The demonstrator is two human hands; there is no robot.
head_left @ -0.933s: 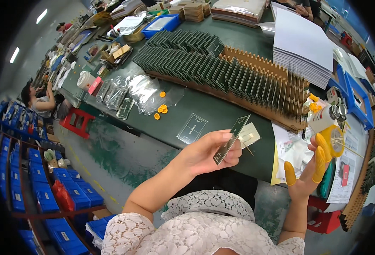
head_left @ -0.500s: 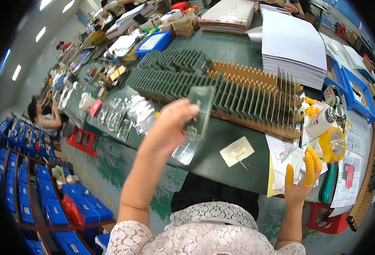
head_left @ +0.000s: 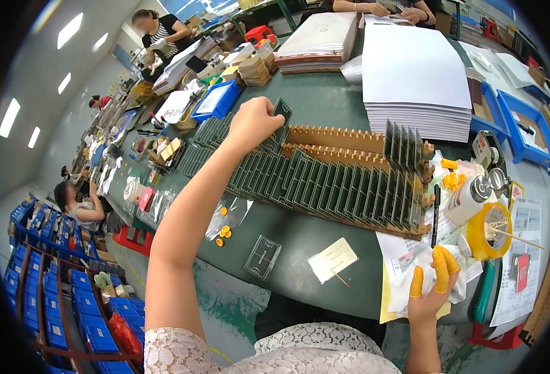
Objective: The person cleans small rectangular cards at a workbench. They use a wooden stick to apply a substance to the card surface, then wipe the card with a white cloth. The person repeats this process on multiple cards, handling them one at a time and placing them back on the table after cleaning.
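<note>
My left hand (head_left: pixel 253 126) is closed in a pinch on a thin rectangular glass panel (head_left: pixel 283 117), held upright at the rear row of a slotted rack (head_left: pixel 334 134). Many similar dark-looking panels (head_left: pixel 325 187) stand on edge in the rack's front row. My right hand (head_left: pixel 434 288), with yellow finger cots, rests at a crumpled white wipe (head_left: pixel 421 258), its thumb and fingers apart. A single glass panel (head_left: pixel 263 257) lies flat near the table edge. Beside it lies a cream card (head_left: pixel 333 260) with a thin wooden stick (head_left: pixel 342 280) on it.
Yellow tape (head_left: pixel 488 230), a white bottle (head_left: pixel 468 199) and a green-handled tool (head_left: pixel 485 290) crowd the right side. Behind the rack rises a tall stack of white sheets (head_left: pixel 415 81). Loose finger cots (head_left: pixel 225 232) lie left. Other people work farther back.
My left hand has carried the panel away from me and up to the rack's rear row. My right hand stays by the wipe. The whole view has shifted.
</note>
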